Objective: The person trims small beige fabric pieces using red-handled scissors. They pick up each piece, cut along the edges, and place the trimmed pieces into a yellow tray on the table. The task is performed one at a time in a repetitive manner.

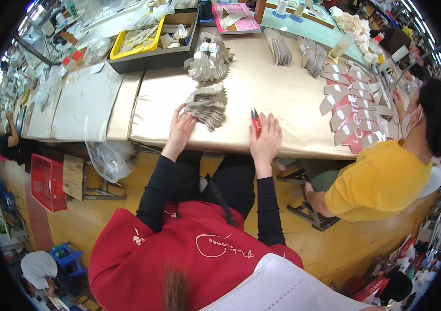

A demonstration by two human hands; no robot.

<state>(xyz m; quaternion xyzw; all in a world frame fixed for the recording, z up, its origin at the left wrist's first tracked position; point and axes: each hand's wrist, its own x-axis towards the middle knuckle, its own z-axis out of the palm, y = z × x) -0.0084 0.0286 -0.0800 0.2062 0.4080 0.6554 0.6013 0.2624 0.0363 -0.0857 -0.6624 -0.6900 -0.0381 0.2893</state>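
Observation:
A fanned bundle of grey-beige cut pieces (209,106) lies on the table in front of me. My left hand (180,128) rests at its left edge, fingers apart and touching the nearest pieces. To the right, my right hand (266,137) lies on the table with its fingers stretched forward. Red-handled thread snips (255,120) lie along its inner side, blades pointing away from me, and the hand partly covers the handles. Just beyond the first bundle sits a larger pile of similar pieces (210,59), with a pale band around its top.
A black box (150,62) with a yellow tray (136,41) stands at the back left. Two more bundles (278,46) (312,56) lie at the back right. Flat pieces cover a red sheet (356,111) beside a yellow-shirted person (381,179). A plastic bag (110,160) hangs off the front edge.

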